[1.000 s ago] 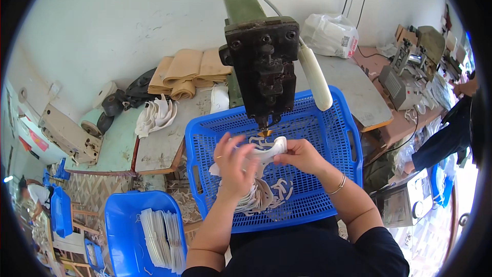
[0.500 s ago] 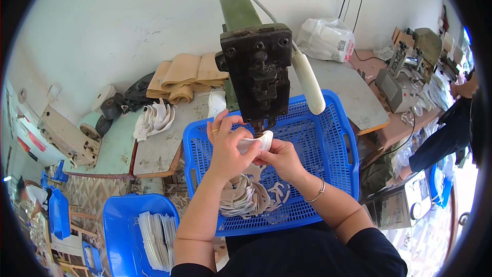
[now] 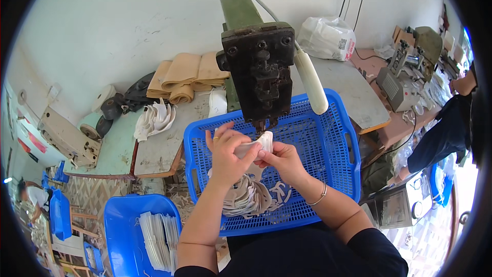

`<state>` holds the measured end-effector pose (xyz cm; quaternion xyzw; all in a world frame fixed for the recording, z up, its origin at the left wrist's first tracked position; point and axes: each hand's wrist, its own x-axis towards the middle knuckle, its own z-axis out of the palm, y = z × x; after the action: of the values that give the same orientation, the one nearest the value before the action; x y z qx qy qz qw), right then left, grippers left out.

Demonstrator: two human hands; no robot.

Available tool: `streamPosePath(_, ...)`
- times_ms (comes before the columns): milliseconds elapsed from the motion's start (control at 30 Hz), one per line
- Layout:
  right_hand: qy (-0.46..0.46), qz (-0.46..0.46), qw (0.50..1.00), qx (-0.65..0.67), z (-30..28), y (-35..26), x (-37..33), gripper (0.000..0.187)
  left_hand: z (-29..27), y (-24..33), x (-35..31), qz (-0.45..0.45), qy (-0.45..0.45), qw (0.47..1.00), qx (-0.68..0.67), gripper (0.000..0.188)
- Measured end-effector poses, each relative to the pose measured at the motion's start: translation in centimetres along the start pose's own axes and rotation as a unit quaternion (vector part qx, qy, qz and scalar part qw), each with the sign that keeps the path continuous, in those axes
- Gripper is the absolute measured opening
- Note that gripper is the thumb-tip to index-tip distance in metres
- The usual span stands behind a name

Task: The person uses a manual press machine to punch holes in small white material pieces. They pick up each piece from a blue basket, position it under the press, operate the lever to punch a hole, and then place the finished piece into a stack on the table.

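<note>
Both hands hold a white curved fabric piece, like part of a shoe upper (image 3: 266,140), just below the tool end of a dark machine head (image 3: 260,72). My left hand (image 3: 228,156) pinches its left side with thumb and forefinger; the other fingers stay raised and bent. At the right side, my right hand (image 3: 285,163) grips the lower edge between thumb and fingers. Whether the piece touches the machine's tip cannot be made out. Beneath my hands, a stack of off-white cut pieces (image 3: 245,198) and several narrow white scraps (image 3: 278,193) lie in a blue mesh basket (image 3: 353,160).
A second blue tub (image 3: 119,225) at lower left holds bundled white pieces (image 3: 154,238). Brown folded sheets (image 3: 187,76) and white cut pieces (image 3: 155,120) lie on the left table. A white handle-shaped lamp (image 3: 311,83) hangs beside the machine head. Another person (image 3: 443,128) stands at far right.
The white piece has tilted more upright, its top edge now folded to a point. My left fingers have lifted and spread slightly away from it; my right hand has barely moved.
</note>
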<state>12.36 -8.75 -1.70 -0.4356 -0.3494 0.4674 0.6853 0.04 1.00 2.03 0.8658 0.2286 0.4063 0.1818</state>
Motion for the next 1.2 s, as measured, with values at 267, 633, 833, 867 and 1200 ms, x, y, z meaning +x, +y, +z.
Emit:
streamPosePath(267,0.022,-0.004,0.998,-0.060,-1.3,-0.7,-0.8,0.017,1.8,0.5,-2.0,-0.055,0.047,0.996,-0.051,0.020)
streamPosePath(633,0.038,-0.025,0.992,-0.117,-2.7,-2.2,-0.5,0.014,3.0,1.0,-1.5,-0.184,0.037,0.940,-0.286,0.013)
streamPosePath(833,0.002,0.008,0.991,-0.131,-3.3,-2.9,-0.4,0.018,4.2,0.6,-1.9,-0.171,0.093,0.930,-0.313,0.010)
streamPosePath(867,0.001,0.008,0.993,-0.122,-3.2,-2.9,-0.4,0.018,4.2,0.9,-2.0,-0.185,0.100,0.920,-0.330,0.010)
streamPosePath(1200,0.022,-0.006,1.000,-0.016,-4.4,-3.3,0.0,0.018,5.5,1.9,-2.4,-0.209,0.103,0.894,-0.382,0.012)
